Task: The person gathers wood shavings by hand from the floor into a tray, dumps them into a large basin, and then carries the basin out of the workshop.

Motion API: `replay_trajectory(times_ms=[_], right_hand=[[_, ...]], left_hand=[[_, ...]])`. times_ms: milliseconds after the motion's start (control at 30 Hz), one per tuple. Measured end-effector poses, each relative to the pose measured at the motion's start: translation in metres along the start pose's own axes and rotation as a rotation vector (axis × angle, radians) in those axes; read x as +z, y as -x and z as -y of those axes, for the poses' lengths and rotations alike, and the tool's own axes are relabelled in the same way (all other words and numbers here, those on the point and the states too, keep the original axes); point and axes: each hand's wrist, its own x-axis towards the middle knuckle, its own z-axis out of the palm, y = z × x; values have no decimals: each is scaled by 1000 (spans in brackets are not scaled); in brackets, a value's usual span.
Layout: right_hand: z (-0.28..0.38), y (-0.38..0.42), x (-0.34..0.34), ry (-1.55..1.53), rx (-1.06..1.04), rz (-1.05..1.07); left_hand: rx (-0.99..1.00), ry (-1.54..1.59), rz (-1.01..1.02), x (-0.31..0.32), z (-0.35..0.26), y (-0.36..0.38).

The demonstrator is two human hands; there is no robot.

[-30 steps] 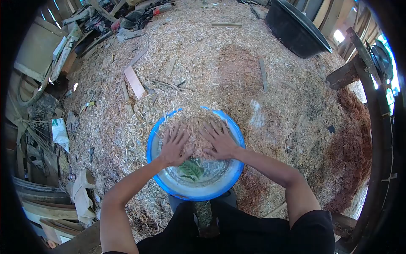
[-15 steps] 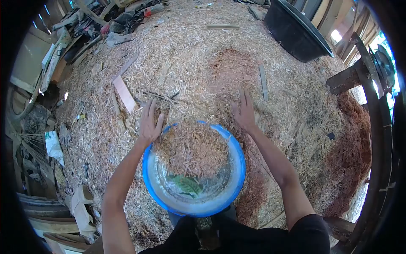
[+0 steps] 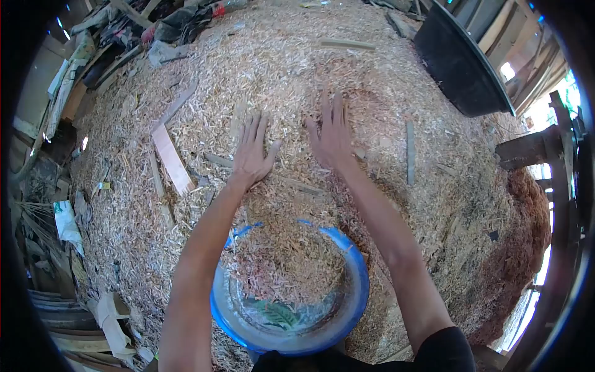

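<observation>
My left hand point(image 3: 250, 154) lies palm down on the wood shavings point(image 3: 291, 93), beyond the basin, its fingers stretched forward and thumb apart. Beside it on the right, my right hand point(image 3: 331, 137) rests on the same shavings with fingers extended; neither hand grips anything. Between my forearms and close to my body stands a round basin point(image 3: 361, 282) with a blue rim. A heap of shavings fills its far half and spills over the far rim, hiding part of it. A green leaf point(image 3: 276, 314) shows at the bottom of its near half.
Wood strips lie in the shavings: a pale one point(image 3: 172, 160) at left, a grey one point(image 3: 410, 152) at right. A large black tub point(image 3: 462, 68) leans at the back right. Reddish shavings point(image 3: 527, 217) pile by a wooden frame point(image 3: 561, 204). Scrap clutters the left side.
Both hands have moved forward from beside the basin's far rim onto the shavings beyond and closer together. The camera view has shifted, so the basin sits lower.
</observation>
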Motion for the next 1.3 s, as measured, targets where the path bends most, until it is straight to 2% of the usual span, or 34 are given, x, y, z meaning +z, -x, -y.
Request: replay_trajectory(times_ms=[133,200,300,433,567,700,833,1000,1100,1233,1300], right_hand=[[-15,-65,23,18,-13,25],[-21,-80,37,-114,24,38],[-18,-80,51,18,42,123],[-16,-76,53,13,8,81],[-12,-74,49,14,-20,151],[-9,-64,43,-94,-27,204],[1,-55,37,-61,-52,221],[31,-24,22,-16,-150,391],[48,5,22,-137,-109,273],[52,25,10,-176,-124,266],[56,37,3,-234,-129,347]], left_hand=[[-7,132,-50,2,6,-23],[-62,184,-74,5,9,-31],[-85,186,-49,8,15,-35],[-91,165,-26,9,14,-40],[-93,185,-14,10,14,-39],[-26,183,-47,13,16,-37],[-8,184,-51,7,9,-32],[22,206,-51,10,7,-12],[20,176,-45,6,7,0],[4,205,-29,-8,0,24],[10,205,-28,-16,-3,31]])
